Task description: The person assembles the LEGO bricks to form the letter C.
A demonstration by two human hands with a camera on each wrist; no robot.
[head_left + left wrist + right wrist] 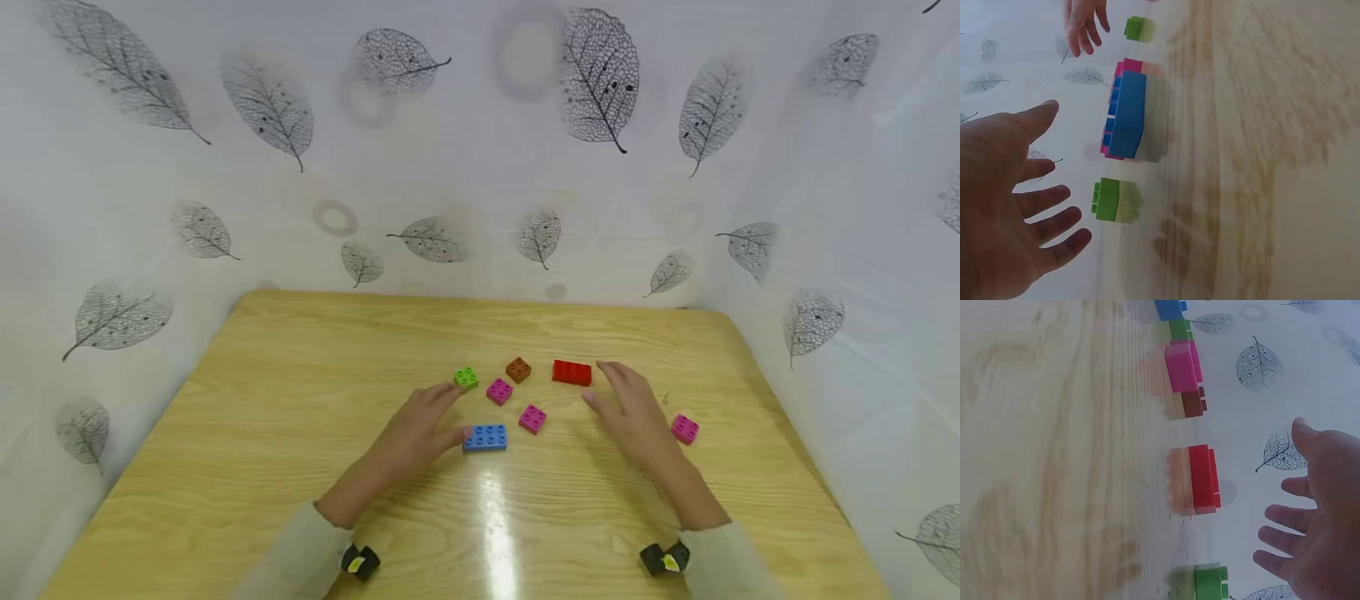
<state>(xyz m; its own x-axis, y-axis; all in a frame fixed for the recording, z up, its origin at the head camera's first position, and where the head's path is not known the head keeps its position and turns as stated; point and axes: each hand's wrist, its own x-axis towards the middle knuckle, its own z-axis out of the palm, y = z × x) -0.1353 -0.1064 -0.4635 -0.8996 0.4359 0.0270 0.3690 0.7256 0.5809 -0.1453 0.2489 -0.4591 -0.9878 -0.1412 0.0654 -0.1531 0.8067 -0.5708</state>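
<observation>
My left hand (422, 429) hovers with spread fingers, its thumb overlapping the left end of a long blue brick (489, 437) in the head view. Its fingertips come close to a small lime green brick (466, 377); the left wrist view shows air between hand and bricks. On the right, my other hand (632, 414) is also spread and holds nothing. Left of its fingertips lies a long red brick (572, 372). A second green brick (1209, 582) shows in the right wrist view, hidden behind the right hand in the head view.
Two pink bricks (499, 391) and a brown brick (518, 369) lie mid-table between the hands. Another pink brick (685, 428) sits right of the right wrist. A leaf-patterned white curtain (480, 167) encloses the wooden table (300, 367) at the back and sides.
</observation>
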